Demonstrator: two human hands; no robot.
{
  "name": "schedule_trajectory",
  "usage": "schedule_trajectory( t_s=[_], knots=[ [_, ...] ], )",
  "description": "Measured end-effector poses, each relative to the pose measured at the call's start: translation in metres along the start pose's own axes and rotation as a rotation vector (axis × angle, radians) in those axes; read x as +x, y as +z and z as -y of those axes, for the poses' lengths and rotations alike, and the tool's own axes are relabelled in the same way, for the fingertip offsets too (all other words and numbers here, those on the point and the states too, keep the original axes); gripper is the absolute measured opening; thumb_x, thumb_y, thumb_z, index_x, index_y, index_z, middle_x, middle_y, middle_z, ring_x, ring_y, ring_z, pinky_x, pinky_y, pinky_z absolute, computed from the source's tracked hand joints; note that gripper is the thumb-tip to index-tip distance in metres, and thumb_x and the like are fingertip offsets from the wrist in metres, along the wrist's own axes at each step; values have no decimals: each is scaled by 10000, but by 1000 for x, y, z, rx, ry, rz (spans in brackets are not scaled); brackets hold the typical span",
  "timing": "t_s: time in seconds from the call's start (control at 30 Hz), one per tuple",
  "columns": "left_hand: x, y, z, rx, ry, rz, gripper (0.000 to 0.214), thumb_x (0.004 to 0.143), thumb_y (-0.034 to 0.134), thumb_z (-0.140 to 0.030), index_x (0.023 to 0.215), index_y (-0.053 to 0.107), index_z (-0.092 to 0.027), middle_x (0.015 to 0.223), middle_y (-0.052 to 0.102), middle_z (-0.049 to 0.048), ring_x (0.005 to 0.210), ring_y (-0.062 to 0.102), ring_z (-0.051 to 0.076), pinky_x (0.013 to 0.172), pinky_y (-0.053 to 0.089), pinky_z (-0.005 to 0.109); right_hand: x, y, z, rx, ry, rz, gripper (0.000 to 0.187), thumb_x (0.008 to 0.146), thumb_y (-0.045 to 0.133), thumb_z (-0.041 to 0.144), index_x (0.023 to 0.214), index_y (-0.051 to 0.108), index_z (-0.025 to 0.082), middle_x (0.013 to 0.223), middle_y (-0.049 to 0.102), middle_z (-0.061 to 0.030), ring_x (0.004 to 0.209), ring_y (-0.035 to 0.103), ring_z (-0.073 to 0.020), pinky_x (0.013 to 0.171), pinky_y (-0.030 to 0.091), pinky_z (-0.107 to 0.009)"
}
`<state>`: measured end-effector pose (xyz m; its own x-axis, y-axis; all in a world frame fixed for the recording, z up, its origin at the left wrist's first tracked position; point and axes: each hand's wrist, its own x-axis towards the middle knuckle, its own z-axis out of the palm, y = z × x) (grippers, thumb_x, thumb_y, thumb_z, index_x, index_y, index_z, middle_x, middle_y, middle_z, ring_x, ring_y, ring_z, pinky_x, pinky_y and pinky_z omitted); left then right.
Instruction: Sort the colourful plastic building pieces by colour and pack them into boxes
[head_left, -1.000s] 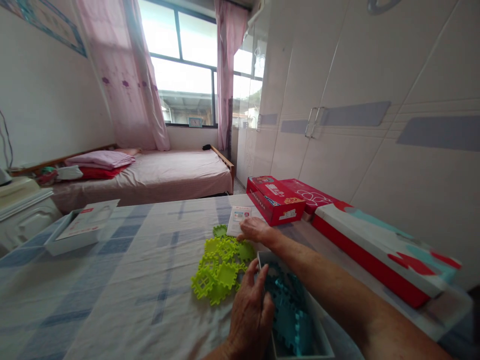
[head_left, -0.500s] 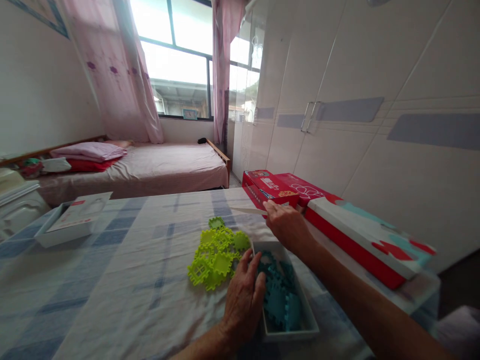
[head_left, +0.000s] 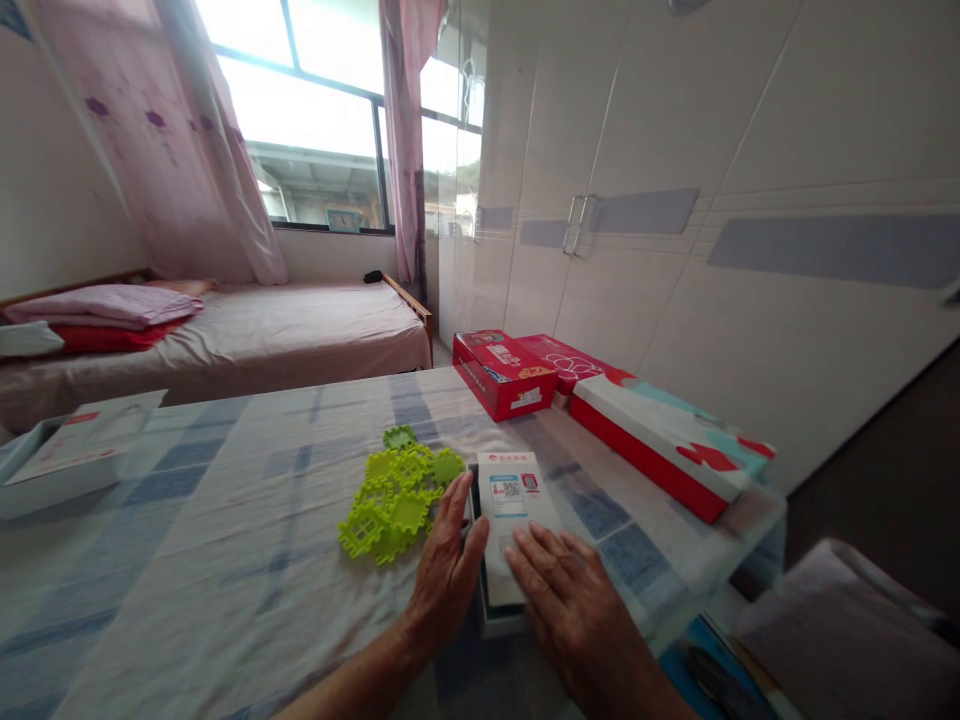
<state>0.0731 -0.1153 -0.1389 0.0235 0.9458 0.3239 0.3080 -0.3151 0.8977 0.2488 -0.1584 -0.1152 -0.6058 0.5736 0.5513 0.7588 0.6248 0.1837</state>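
A white leaflet (head_left: pixel 514 510) with a QR code lies on top of the small white box (head_left: pixel 499 622), covering what is inside. My right hand (head_left: pixel 574 605) rests flat on the near end of the leaflet, fingers spread. My left hand (head_left: pixel 444 575) lies against the box's left side, fingers stretched toward the green pieces. A heap of lime-green interlocking pieces (head_left: pixel 394 490) sits on the checked tablecloth (head_left: pixel 225 560) just left of the box.
Two red boxes (head_left: pixel 504 372) and a long red-and-white box (head_left: pixel 664 435) lie along the table's right edge. A white box with a booklet (head_left: pixel 71 450) sits far left. A bed (head_left: pixel 225 340) stands beyond, wardrobe doors (head_left: pixel 675 200) to the right.
My right hand picked the leaflet up from near the red box, carried it back and laid it over the white box, hiding the teal pieces. The camera turned right.
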Motion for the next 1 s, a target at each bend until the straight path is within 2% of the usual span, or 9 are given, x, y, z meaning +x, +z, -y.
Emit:
schedule_trajectory(
  t_s=[0.17,0.33,0.4,0.5,0.57,0.6,0.7,0.87,1.0],
  knots=[
    [-2,1,4,68,-20,29,527,919,370,-388,1399,325,-176,1495,279,82,1386,213,200,1138,184,424,1,2,-2,99,-68,95,497,846,418,77,1332,423,184,1380,461,-28,1298,383,-231,1033,363,-492],
    [-2,3,7,79,-26,-11,501,909,397,-353,1379,371,-181,1482,314,85,1376,248,217,1134,197,443,-3,-2,-5,272,-118,113,495,843,459,124,1322,429,242,1359,490,2,1318,353,-213,1093,279,-512],
    [-2,3,7,84,-16,-18,504,900,418,-338,1378,377,-186,1480,319,85,1375,251,224,1133,199,447,-9,-1,-2,329,-8,32,494,843,484,175,1327,424,259,1397,445,-13,1339,316,-222,1096,282,-493],
    [-2,2,5,107,-12,16,534,900,412,-328,1402,332,-163,1499,273,96,1388,214,215,1139,183,428,-16,5,2,425,458,-133,543,875,448,268,1400,312,243,1476,309,-66,1363,252,-255,1073,311,-499],
    [-2,2,3,125,-7,45,550,902,400,-330,1411,310,-141,1509,244,107,1395,191,213,1141,172,424,-16,10,5,582,761,-92,583,893,409,351,1434,237,215,1476,302,-94,1348,288,-256,1049,351,-483],
    [-3,1,2,134,-5,58,555,902,397,-336,1412,306,-138,1513,232,107,1397,180,213,1142,166,427,-15,12,6,687,842,-36,603,893,402,386,1439,223,204,1462,330,-99,1334,320,-247,1043,368,-461],
    [-4,1,3,147,-12,97,574,904,386,-361,1428,269,-158,1526,195,89,1407,134,205,1146,135,434,-11,17,8,935,898,70,648,869,427,429,1436,235,183,1441,371,-94,1317,354,-215,1061,357,-392],
    [-7,2,5,109,-5,82,576,919,354,-357,1449,204,-187,1535,170,53,1411,104,177,1154,119,405,-9,21,12,1160,962,-25,672,834,468,386,1424,242,160,1458,336,-100,1321,349,-204,1070,348,-367],
    [-11,2,1,114,108,-23,561,924,354,-315,1452,190,-218,1545,127,23,1415,86,182,1158,107,397,-7,20,18,1339,931,-124,645,812,508,330,1407,278,230,1451,356,-63,1301,381,-204,1038,394,-360]
  ],
)
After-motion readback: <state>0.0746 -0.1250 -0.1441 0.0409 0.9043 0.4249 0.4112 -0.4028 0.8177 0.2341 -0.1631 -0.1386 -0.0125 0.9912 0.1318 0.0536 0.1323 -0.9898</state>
